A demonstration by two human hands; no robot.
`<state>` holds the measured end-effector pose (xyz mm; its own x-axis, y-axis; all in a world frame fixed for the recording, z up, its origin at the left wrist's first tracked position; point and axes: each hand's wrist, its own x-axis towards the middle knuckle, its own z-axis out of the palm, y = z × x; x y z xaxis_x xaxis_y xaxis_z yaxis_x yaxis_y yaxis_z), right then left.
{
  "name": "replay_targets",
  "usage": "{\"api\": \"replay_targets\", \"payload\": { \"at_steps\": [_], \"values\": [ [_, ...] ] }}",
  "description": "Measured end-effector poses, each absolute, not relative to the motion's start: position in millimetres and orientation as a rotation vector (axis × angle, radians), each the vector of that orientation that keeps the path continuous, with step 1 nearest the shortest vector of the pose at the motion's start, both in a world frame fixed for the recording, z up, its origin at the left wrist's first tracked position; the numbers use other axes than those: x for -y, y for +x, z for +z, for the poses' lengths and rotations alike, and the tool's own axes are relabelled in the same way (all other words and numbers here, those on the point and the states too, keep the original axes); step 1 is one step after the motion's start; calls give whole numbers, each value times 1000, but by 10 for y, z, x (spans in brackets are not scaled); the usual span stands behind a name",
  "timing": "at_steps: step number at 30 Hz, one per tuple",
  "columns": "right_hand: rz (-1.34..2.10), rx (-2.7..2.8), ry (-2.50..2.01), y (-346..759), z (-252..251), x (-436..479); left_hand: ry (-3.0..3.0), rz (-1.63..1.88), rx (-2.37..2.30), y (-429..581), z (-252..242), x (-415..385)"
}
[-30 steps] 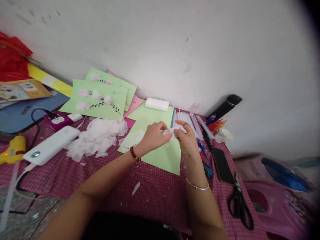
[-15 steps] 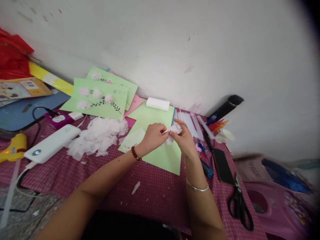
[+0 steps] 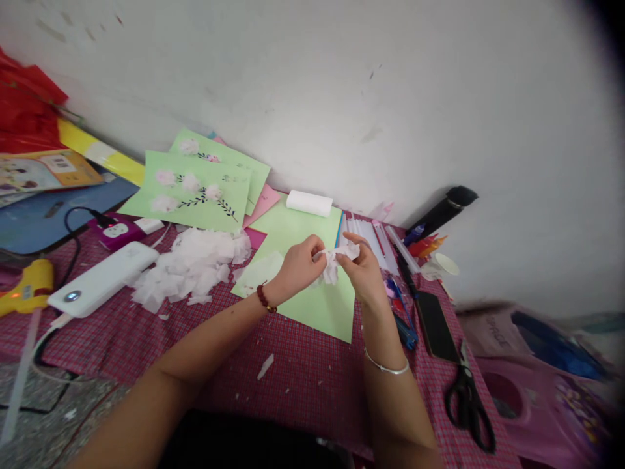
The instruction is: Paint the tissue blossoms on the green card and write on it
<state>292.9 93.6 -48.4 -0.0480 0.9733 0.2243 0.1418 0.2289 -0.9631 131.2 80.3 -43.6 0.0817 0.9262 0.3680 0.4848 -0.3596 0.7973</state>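
Between my two hands is a crumpled strip of white tissue paper (image 3: pixel 332 266), held above a light green sheet (image 3: pixel 322 309). My left hand (image 3: pixel 301 264) pinches its left end with thumb and forefinger. The right end is gripped by my right hand (image 3: pixel 360 266), thumb in front and fingers behind. To the left of my hands lies a heap of torn white tissue pieces (image 3: pixel 190 264). Behind the heap, a green card (image 3: pixel 195 215) bears puffy white tissue flowers on dark leafy stems. A white roll (image 3: pixel 309 203) rests at the back of the green sheet.
On the left are a white power bank (image 3: pixel 105 280), a purple power strip (image 3: pixel 116 229) and a yellow glue gun (image 3: pixel 32 286). Black scissors (image 3: pixel 469 397), a phone (image 3: pixel 436 326) and a paper cup (image 3: pixel 445 264) lie to the right. Paper scraps dot the checked tablecloth (image 3: pixel 293 417).
My hands have moved slightly apart, with the right hand shifting to the right. More of the tissue strip now shows between them, hanging in folds.
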Motion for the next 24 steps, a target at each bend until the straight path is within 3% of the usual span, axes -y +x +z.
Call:
{"api": "replay_targets", "payload": {
  "at_steps": [24],
  "values": [
    [1000,1515,-1118,2914,-447,-910,1820,1254,-1275,1324,-464,-852]
  ]
}}
